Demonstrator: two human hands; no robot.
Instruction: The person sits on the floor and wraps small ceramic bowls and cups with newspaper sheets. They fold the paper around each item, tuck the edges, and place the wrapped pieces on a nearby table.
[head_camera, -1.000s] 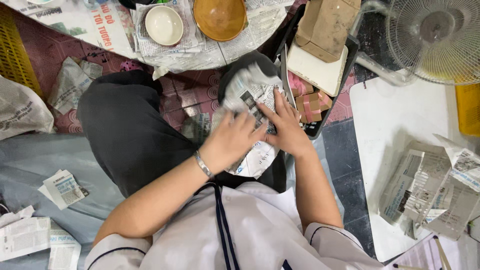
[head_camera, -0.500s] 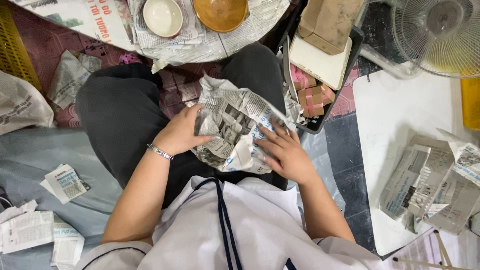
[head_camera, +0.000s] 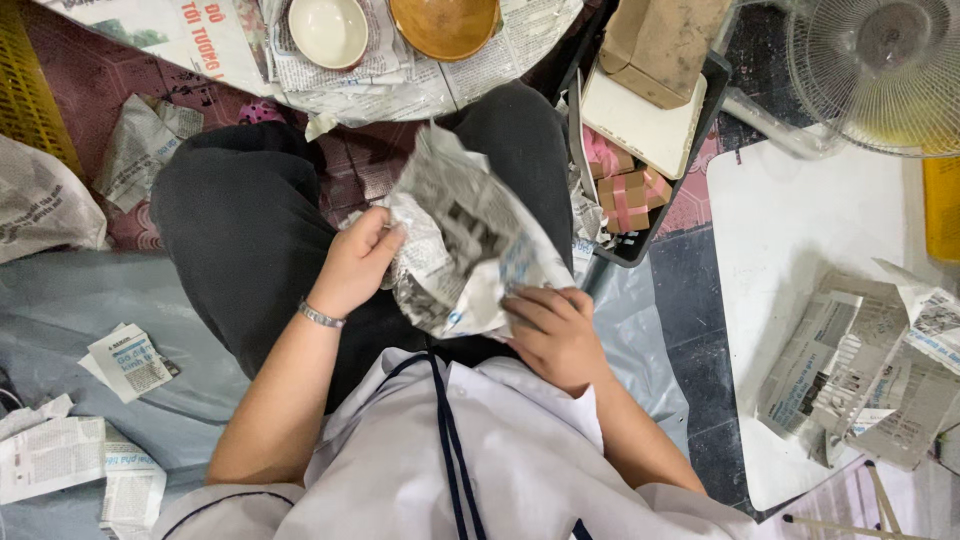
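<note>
Crumpled matt newspaper bundle (head_camera: 465, 245) (newsprint), glossy bowl (head_camera: 445, 22) perhaps glazed ceramic, metal bracelet (head_camera: 322, 316).

Newspaper bundle (head_camera: 465, 245) on lap, between left hand (head_camera: 355, 265) and right hand (head_camera: 552, 335). Two bowls (head_camera: 327, 30) beyond it. Tray (head_camera: 640, 245) right of it, fan (head_camera: 875, 70) farther right.
</note>
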